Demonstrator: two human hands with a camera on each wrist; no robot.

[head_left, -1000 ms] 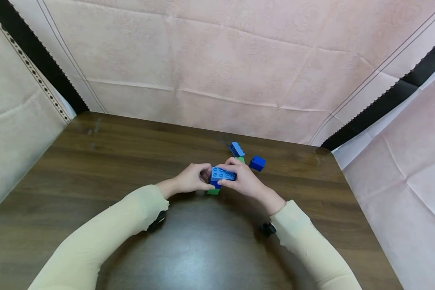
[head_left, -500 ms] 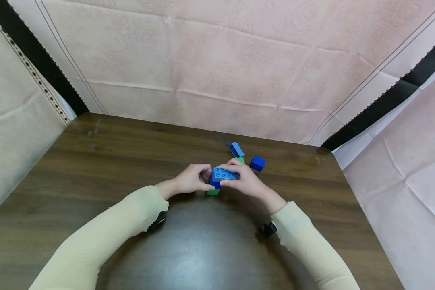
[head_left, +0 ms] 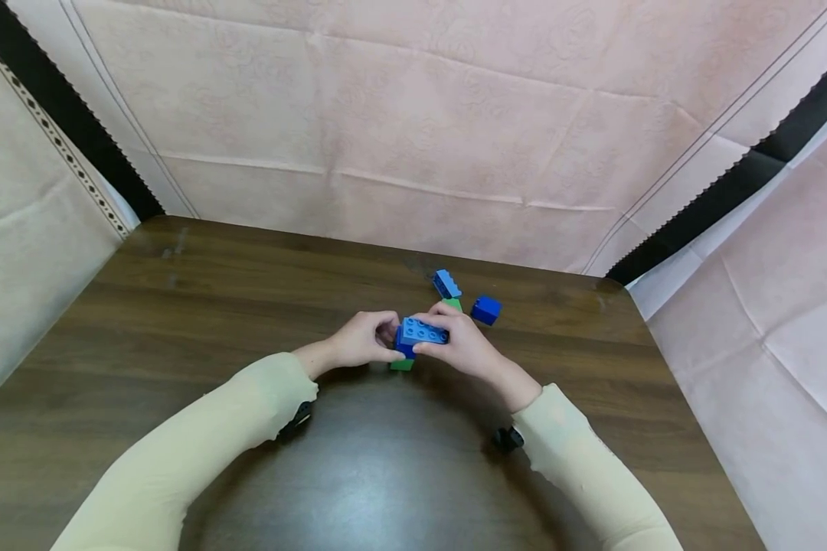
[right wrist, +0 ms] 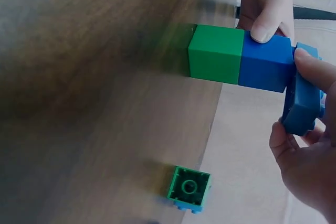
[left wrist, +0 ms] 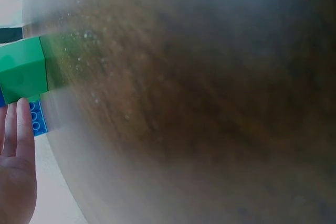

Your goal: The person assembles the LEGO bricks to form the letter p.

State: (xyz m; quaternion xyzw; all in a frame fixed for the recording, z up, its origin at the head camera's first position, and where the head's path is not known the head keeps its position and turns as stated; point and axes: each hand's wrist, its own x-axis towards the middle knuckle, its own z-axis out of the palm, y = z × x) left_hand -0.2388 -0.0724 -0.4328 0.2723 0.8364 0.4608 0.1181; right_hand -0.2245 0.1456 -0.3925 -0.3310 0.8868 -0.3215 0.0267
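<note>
A green brick [head_left: 402,365] stands on the table with a dark blue brick [right wrist: 266,64] stacked on it. My left hand [head_left: 358,339] grips the dark blue brick, its thumb lying on the near side in the right wrist view. Over the stack, a longer light blue brick [head_left: 423,331] is pinched between thumb and fingers of my right hand [head_left: 465,344]. That brick slants a little against the dark blue one and juts out to the right; whether their studs are joined I cannot tell. In the left wrist view, fingers [left wrist: 23,129] touch the stack beside the green brick.
Behind my right hand lies another light blue brick [head_left: 446,284] against a green brick [right wrist: 189,186], whose hollow underside faces the right wrist camera. A separate dark blue brick [head_left: 485,310] lies to their right. Pale cloth [head_left: 420,138] hangs behind the wooden table [head_left: 248,283].
The light blue brick in my right hand has shifted slightly right over the dark blue one, showing more of its left end. The head view has moved a little; the left hand keeps its grip.
</note>
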